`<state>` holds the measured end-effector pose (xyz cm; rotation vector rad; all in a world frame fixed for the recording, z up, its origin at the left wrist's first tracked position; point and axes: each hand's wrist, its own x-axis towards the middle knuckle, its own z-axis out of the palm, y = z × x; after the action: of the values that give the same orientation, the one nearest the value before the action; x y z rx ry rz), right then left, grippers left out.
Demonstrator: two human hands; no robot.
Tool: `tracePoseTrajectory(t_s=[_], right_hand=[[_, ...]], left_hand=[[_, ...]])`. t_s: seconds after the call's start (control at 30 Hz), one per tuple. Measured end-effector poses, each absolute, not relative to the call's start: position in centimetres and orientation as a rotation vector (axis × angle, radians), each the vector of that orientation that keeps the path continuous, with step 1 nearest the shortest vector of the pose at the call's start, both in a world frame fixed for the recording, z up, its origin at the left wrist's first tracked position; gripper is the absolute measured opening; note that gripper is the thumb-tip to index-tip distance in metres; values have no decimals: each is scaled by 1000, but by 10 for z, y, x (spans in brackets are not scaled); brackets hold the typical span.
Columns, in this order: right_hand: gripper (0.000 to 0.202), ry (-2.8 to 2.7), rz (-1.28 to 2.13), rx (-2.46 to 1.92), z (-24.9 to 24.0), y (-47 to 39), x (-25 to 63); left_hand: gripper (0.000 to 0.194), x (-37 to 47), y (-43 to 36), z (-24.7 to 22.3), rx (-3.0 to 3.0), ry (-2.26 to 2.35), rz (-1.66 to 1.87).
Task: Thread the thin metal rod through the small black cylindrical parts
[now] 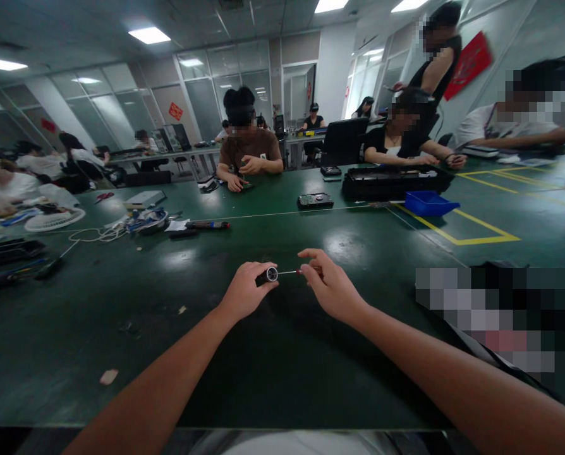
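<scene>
Above the green tabletop, my left hand (245,292) is closed round a small black cylinder (272,274). The cylinder's round, silver-rimmed end faces me, and dark parts show inside the rim. My right hand (332,285) grips a screwdriver (289,272) with a thin metal shaft and a red part near the fingers. The shaft points left toward the side of the cylinder; whether its tip touches or enters it is too small to tell. Most of the screwdriver's handle is hidden by my right fingers.
A hard drive (315,201), a blue tray (431,203) and a long black casing (396,182) are farther back. A pen-like tool (209,225) and coiled cables (107,234) lie left. A dark item (500,316) sits right. Co-workers sit across the table.
</scene>
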<state>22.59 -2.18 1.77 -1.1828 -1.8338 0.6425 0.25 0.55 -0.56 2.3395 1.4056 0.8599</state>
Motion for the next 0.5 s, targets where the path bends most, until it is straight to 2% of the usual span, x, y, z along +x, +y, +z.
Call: tracePoseTrajectory(t_s=[0.17,0.3,0.5], right_hand=[[21,-1862,670,-1159,17,-20,228],[30,-1892,712,-1192,17,-18,229],[22,-1855,667,-1118,17,-22,228]], left_hand=[[35,2,6,-5,2321,1422,855],[35,1,6,-5,2316,1431,852],[35,1,6,-5,2309,1428,854]])
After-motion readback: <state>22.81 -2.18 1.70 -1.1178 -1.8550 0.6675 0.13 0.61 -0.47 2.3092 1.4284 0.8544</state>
